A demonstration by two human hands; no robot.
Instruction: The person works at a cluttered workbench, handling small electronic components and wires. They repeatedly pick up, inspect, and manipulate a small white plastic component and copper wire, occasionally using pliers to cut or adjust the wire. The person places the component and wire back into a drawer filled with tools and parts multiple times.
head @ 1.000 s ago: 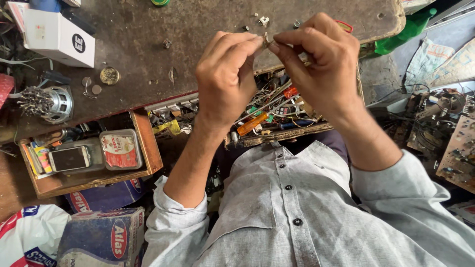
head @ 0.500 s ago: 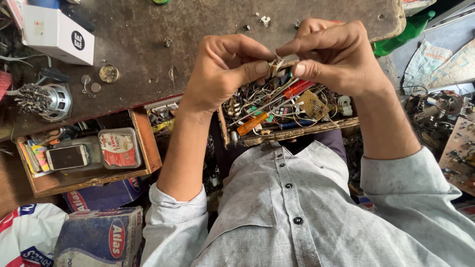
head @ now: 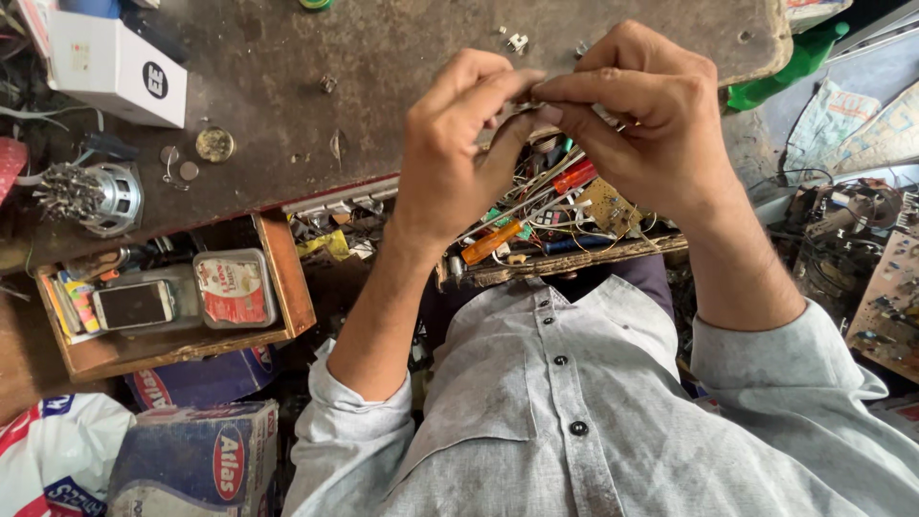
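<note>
Both my hands are raised over the front edge of a worn brown workbench [head: 364, 67]. My left hand [head: 455, 163] and my right hand [head: 651, 124] meet fingertip to fingertip, pinching a small metal part [head: 509, 111] between thumbs and forefingers. The part is mostly hidden by my fingers. Below my hands is an open drawer [head: 574, 257] full of wires, an orange-handled screwdriver [head: 490, 241], a red-handled tool [head: 574, 177] and a small circuit board [head: 610, 203].
A white box [head: 115, 67], a small speaker [head: 100, 196] and coins lie on the bench's left. A wooden drawer [head: 287, 287] holds a phone [head: 134, 304] and a tin [head: 235, 287]. Tiny metal bits [head: 517, 40] lie on the bench. Circuit boards [head: 890, 297] are at right.
My hands stay together on the small part while the fingers shift their pinch. They dipped toward the drawer half a second ago and now sit slightly higher.
</note>
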